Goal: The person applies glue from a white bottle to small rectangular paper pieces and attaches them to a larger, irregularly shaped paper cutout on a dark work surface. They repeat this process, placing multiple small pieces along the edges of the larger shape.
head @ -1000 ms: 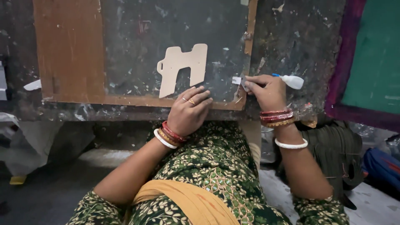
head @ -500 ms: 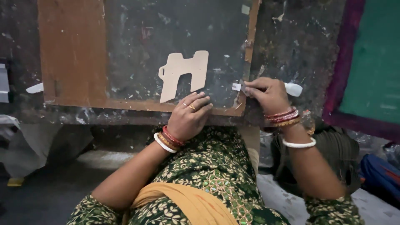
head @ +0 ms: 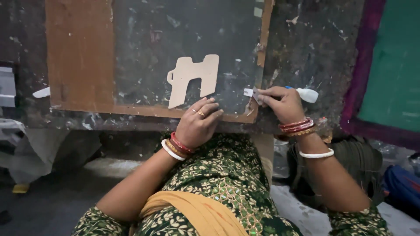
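Paint-flecked dark glass work board (head: 144, 39) fills the view. Right hand (head: 282, 102) pinches a white-handled blade tool (head: 302, 93) shut; left hand (head: 199, 124), fingers loose, rests below the tan notched cardboard cutout (head: 192, 78) lying mid-board. Between cuts, I'd judge; next needs a steady pin.

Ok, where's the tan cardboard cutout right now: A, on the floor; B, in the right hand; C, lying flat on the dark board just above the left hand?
C: the tan cutout lies on the dark board, just above the left hand.
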